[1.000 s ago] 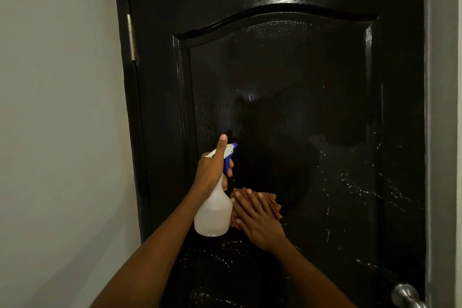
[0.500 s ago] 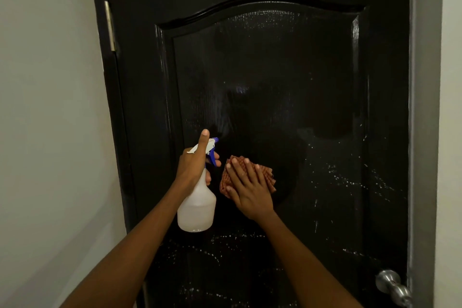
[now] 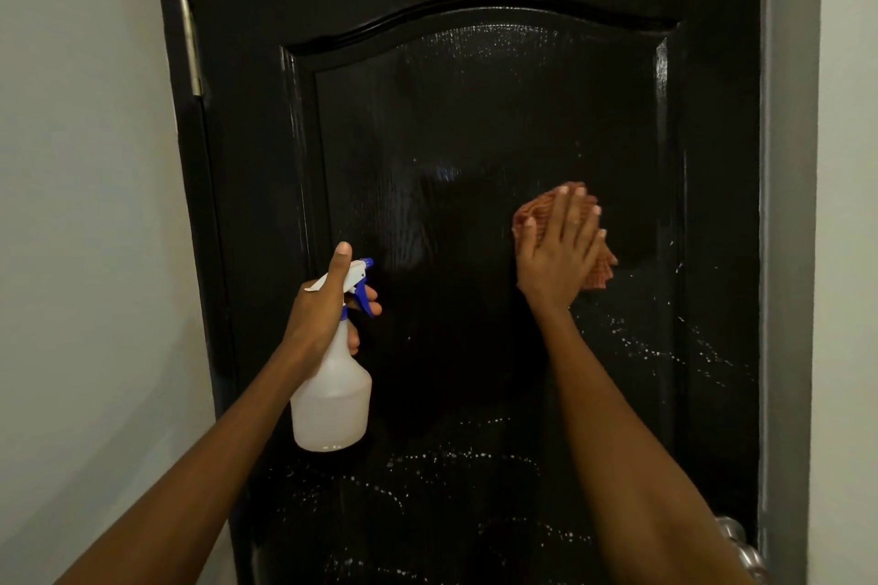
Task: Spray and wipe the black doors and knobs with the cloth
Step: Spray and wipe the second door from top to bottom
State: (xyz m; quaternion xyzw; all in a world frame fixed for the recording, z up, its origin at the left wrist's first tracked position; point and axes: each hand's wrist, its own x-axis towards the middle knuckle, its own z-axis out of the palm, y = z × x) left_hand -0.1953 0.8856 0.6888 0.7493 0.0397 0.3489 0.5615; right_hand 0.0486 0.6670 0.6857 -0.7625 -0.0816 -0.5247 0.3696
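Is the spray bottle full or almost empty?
Cannot tell: the spray bottle looks evenly cloudy white and shows no clear liquid line.

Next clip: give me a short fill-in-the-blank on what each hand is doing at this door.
1. The left hand grips a spray ____.
2. The right hand presses an orange ____ flat against the black door.
3. The metal knob sits at the door's lower ____ edge.

Missing words: bottle; cloth; right
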